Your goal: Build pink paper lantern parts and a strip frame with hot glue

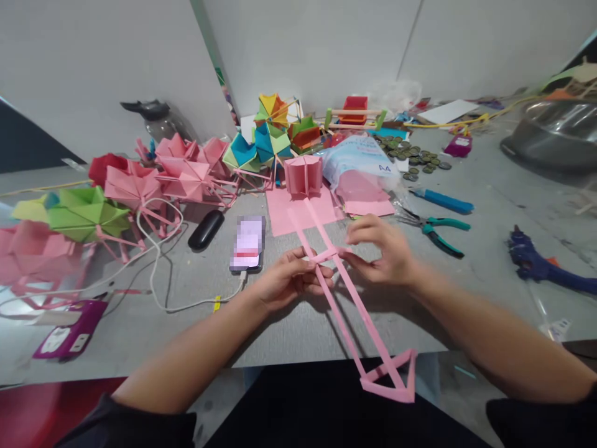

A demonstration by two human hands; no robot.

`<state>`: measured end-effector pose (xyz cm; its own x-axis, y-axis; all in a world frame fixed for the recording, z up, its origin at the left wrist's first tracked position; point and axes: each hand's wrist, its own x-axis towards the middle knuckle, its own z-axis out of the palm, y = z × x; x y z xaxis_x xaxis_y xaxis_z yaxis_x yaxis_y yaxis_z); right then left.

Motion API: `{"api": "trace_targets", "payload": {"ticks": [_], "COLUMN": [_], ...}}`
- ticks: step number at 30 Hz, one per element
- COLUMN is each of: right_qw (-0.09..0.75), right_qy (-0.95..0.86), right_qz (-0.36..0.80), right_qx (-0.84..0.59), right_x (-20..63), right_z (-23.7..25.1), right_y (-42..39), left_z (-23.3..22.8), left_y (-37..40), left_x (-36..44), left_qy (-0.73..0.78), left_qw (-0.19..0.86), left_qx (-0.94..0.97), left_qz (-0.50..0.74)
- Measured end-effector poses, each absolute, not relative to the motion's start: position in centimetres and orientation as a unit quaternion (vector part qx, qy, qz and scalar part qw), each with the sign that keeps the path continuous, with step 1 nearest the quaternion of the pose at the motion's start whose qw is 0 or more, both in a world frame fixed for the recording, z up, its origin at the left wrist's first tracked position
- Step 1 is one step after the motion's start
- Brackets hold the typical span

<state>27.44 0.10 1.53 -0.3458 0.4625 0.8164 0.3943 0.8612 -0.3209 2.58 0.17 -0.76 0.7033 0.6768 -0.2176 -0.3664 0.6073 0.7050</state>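
Nearest item: triangular end of the pink paper frame, hanging past the bench edge over the person's lap.
Frame layout: two long pink strips run from that triangle up the bench to a folded pink paper block; a short cross strip bridges them at mid-length.
Left hand: fingers closed on the left strip and the left end of the cross strip.
Right hand: fingers pinched on the right end of the cross strip, thumb and forefinger tips together.
Frame position: centre of the bench, held slightly above the surface between both hands.
Left of the hands: phone on a white cable, black case, pink, red and green folded paper shapes.
Right of the hands: green-handled pliers, blue knife, dark blue glue gun, pile of coins.
Risk 1: uneven pull from the two hands would likely tear or crease the thin strips at the joint.
Risk 2: the unsupported triangle could sag and twist the frame out of square.
Readable writing: "A4" on the plastic paper pack; the phone screen is blurred; the purple card cannot be read.
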Motion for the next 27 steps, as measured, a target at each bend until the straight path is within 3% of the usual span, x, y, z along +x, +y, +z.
{"api": "trace_targets", "payload": {"ticks": [6,12,23,27], "right_qw": [0.441,0.39,0.364,0.333], "right_qy": [-0.855,-0.867,-0.886,-0.876], "right_qz": [-0.08,0.01,-0.001,0.085], "right_qx": [-0.262,-0.309,-0.285,-0.339], "right_x": [27.3,28.8,29.2,29.2], "right_z": [0.0,0.0,1.2,2.2], "right_y": [-1.0,-1.6,-2.6,-3.1], "left_z": [-0.9,-0.5,-0.3,0.1], "left_y": [-0.8,-1.5,-1.8,-1.9], "left_x": [3.0,3.3,3.2,3.2], "left_qy": [0.219,0.2,0.188,0.193], "left_qw": [0.886,0.894,0.891,0.89], "left_qx": [0.302,0.297,0.315,0.319], "left_qz": [0.276,0.268,0.268,0.263]}}
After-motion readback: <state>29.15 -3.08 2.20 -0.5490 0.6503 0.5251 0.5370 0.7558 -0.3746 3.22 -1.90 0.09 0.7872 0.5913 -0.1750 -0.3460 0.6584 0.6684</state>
